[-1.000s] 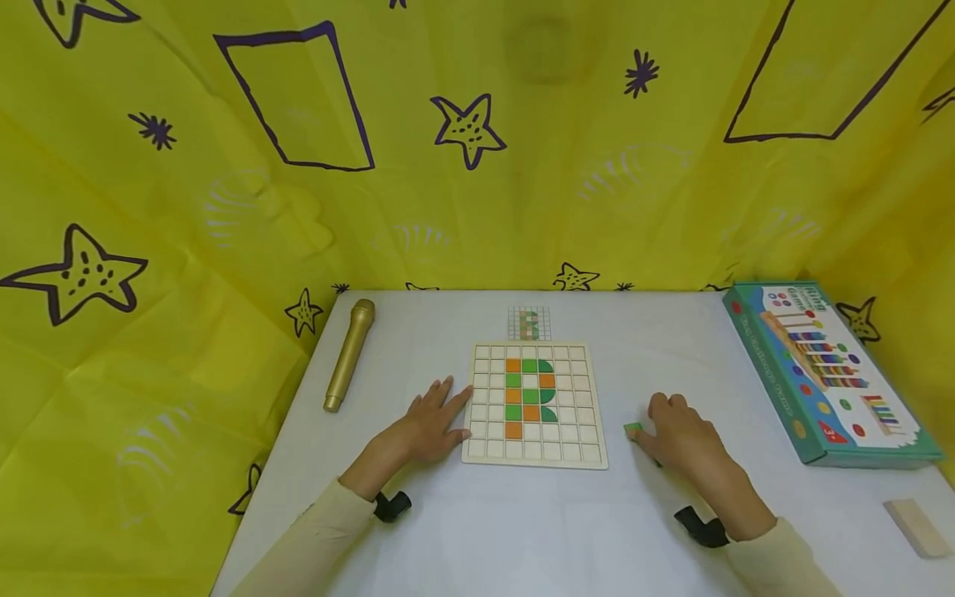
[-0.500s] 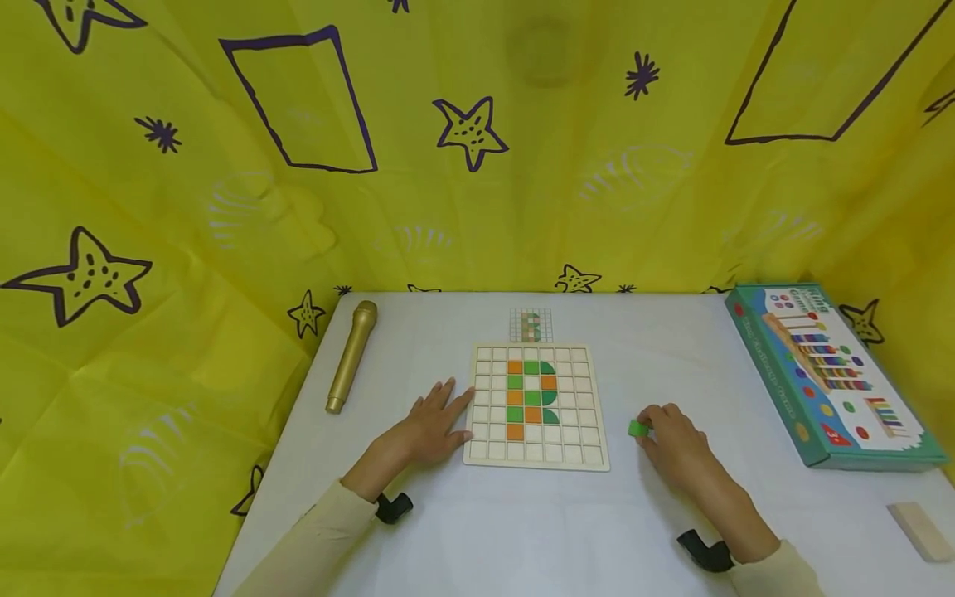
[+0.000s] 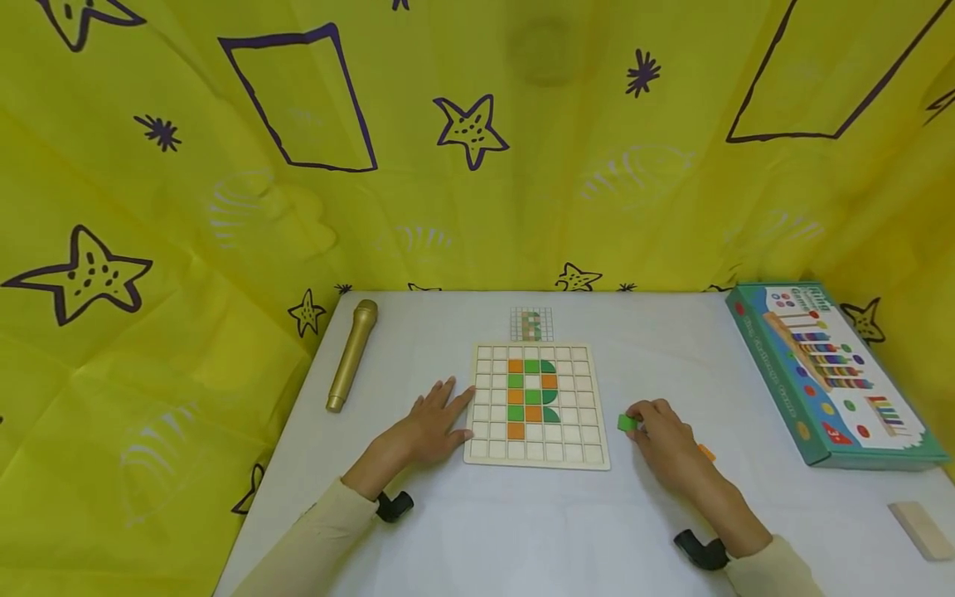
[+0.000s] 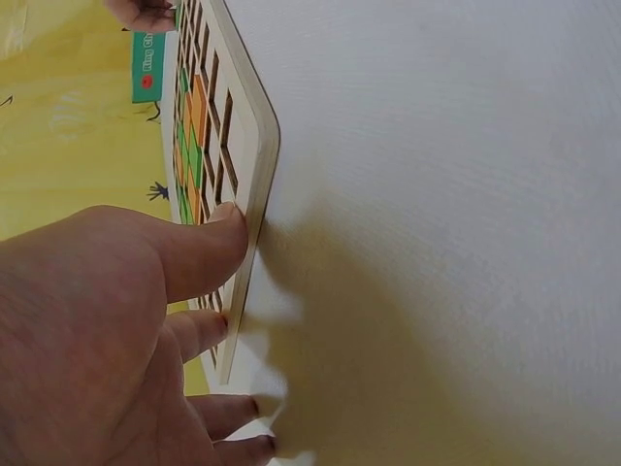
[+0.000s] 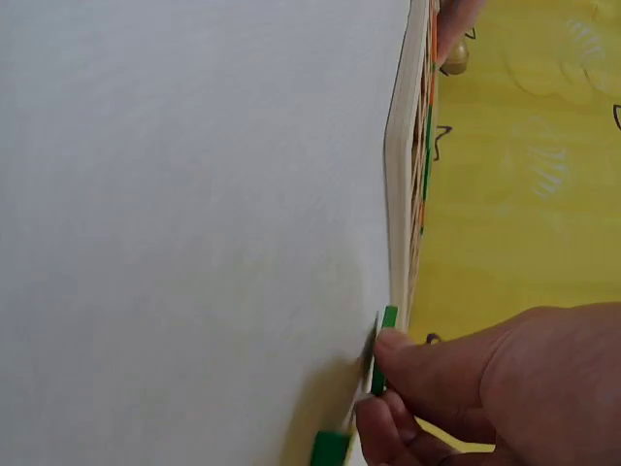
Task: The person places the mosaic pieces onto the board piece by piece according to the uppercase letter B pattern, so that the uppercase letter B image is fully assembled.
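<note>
A pale wooden grid board lies mid-table, with orange and green tiles set in its cells in an R shape. My left hand rests at the board's left edge, fingers spread; in the left wrist view its thumb lies on the rim. To the right of the board, my right hand pinches a green square tile between thumb and fingers. That tile stands on edge against the fingertips in the right wrist view. Another green piece shows below that hand.
Behind the board lies a small pattern card. A gold microphone is at the left. The right side holds a game box and a pale wooden block. An orange piece peeks out beside the right hand.
My right hand has taken the green tile between its fingers and shifted slightly left toward the board. The orange piece has come into view behind it. My left hand stays put.
</note>
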### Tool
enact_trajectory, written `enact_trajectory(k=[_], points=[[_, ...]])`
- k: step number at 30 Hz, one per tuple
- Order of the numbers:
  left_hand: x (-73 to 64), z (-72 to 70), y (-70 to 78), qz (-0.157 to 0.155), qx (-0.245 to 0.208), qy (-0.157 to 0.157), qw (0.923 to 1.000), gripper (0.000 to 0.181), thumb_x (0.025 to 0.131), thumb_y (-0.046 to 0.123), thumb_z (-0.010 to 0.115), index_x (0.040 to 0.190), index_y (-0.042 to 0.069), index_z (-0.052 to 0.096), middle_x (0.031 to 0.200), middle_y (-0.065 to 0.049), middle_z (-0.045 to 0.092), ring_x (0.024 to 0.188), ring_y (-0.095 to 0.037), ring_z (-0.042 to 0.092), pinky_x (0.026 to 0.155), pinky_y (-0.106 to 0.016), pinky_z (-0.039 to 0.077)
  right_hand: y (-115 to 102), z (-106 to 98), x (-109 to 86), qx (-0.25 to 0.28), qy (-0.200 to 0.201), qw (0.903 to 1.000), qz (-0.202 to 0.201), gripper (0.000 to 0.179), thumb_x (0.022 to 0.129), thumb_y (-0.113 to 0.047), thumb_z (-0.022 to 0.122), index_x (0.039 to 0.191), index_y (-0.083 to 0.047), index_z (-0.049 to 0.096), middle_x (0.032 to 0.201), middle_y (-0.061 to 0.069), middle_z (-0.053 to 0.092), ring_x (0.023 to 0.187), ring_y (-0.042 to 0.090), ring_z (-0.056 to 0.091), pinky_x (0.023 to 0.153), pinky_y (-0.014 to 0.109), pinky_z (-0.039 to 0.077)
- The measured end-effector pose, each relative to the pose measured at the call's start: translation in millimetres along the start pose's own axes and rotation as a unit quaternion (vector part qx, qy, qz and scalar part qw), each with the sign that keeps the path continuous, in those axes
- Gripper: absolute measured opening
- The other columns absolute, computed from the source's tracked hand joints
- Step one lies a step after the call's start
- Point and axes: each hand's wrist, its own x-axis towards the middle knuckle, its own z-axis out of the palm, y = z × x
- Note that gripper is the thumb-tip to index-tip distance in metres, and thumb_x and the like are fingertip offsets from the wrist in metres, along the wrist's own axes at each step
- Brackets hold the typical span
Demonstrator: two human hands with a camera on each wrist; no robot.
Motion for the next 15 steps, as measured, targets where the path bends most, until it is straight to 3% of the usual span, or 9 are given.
enact_trajectory(k=[4, 9, 15], points=[[0.2, 0.0, 0.4, -0.001, 0.004, -0.001, 1.0, 0.073, 0.109, 0.045, 0.055, 0.17, 0.021, 0.024, 0.176, -0.02, 0.012, 0.163, -0.04, 0.01, 0.129, -0.063, 0.018, -13.7, 2.6, 1.8, 0.0, -0.004, 0.9999, 0.012, 0.027, 0.102, -0.006, 0.068, 0.125, 0.005, 0.062, 0.126, 0.025, 0.058, 0.113, 0.042, 0.063, 0.091, 0.057, 0.046], [-0.6, -1.1, 1.5, -0.003, 0.002, -0.002, 1.0, 0.073, 0.108, 0.045, 0.056, 0.17, 0.02, 0.025, 0.176, -0.02, 0.013, 0.163, -0.04, 0.01, 0.129, -0.063, 0.018, -40.6, 14.0, 4.8, -0.006, -0.02, 0.9997, -0.01, 0.026, 0.099, -0.005, 0.071, 0.124, 0.003, 0.064, 0.124, 0.02, 0.06, 0.117, 0.038, 0.063, 0.087, 0.047, 0.047], [-0.2, -0.9, 2.3, -0.005, -0.003, 0.0, 1.0, 0.073, 0.108, 0.044, 0.057, 0.17, 0.021, 0.025, 0.176, -0.02, 0.013, 0.163, -0.04, 0.01, 0.129, -0.062, 0.017, -67.0, 32.5, 10.3, -0.031, -0.025, 0.9979, -0.05, 0.027, 0.094, -0.005, 0.078, 0.118, -0.002, 0.068, 0.11, 0.009, 0.062, 0.102, 0.027, 0.064, 0.081, 0.037, 0.044]])
